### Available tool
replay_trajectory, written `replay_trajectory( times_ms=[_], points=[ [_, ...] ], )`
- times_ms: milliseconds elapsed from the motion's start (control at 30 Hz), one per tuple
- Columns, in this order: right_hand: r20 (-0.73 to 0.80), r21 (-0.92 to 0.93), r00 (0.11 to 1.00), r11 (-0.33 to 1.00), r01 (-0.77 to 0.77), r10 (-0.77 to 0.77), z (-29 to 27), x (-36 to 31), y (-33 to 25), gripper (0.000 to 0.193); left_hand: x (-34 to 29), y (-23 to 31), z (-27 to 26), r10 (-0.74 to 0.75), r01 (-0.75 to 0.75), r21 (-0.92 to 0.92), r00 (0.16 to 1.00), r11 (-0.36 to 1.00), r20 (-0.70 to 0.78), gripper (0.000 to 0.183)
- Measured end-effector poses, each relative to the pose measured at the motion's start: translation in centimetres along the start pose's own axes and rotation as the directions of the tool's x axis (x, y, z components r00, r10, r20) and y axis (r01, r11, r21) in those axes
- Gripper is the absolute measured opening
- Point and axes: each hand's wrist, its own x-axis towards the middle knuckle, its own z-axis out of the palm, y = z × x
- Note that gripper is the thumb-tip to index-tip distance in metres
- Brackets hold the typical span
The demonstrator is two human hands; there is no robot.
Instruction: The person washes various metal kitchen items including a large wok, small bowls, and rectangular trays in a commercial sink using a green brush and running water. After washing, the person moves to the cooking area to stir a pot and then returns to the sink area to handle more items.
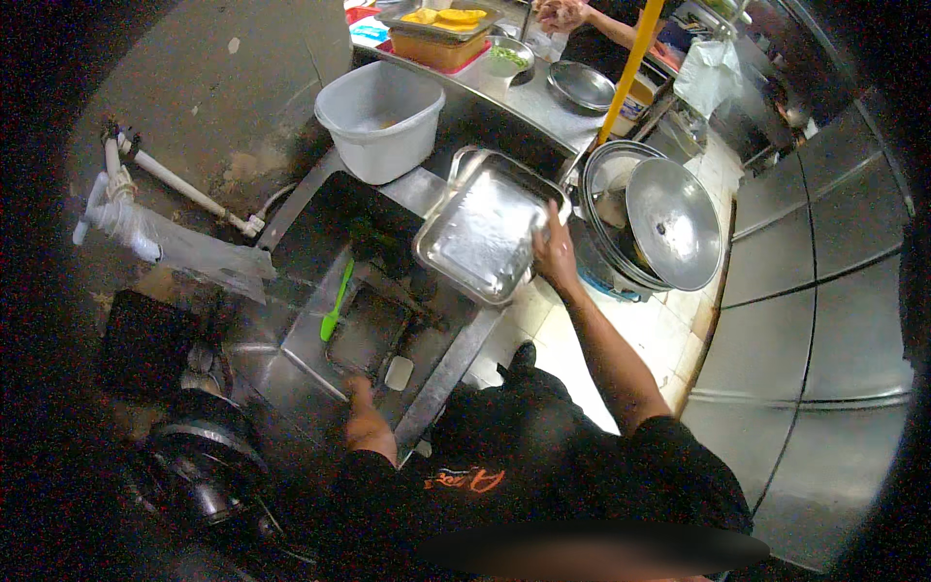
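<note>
My right hand grips the right rim of a shiny rectangular metal pan, fingers over its edge. The pan is tilted above the right side of the sink. My left hand is low at the sink's near side, by the near edge of a dark rectangular pan or tray. Its fingers are partly hidden, so whether it grips anything does not show. A bright green-handled utensil lies in the sink beside that tray. Close to my left hand sits a small whitish block, perhaps soap or a sponge.
A white plastic tub stands at the sink's far edge. Large round metal pots and lids are stacked at right. Dark cookware crowds the lower left. White pipes run along the wall. Another person's arm shows at the far counter.
</note>
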Motion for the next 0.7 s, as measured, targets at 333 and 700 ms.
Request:
replay_trajectory(
  times_ms=[333,700],
  points=[
    [-0.068,-0.058,0.997,0.997,0.041,-0.045,0.0,4.8,-0.4,0.067,4.7,1.0,-12.1,-0.061,-0.208,-0.337,0.766,0.918,-0.640,0.044],
    [-0.207,0.064,0.978,0.998,-0.006,0.020,-6.1,-1.7,1.2,0.058,-5.9,12.7,-27.3,0.636,-0.506,0.407,0.455,0.760,-0.623,0.034]
  ],
)
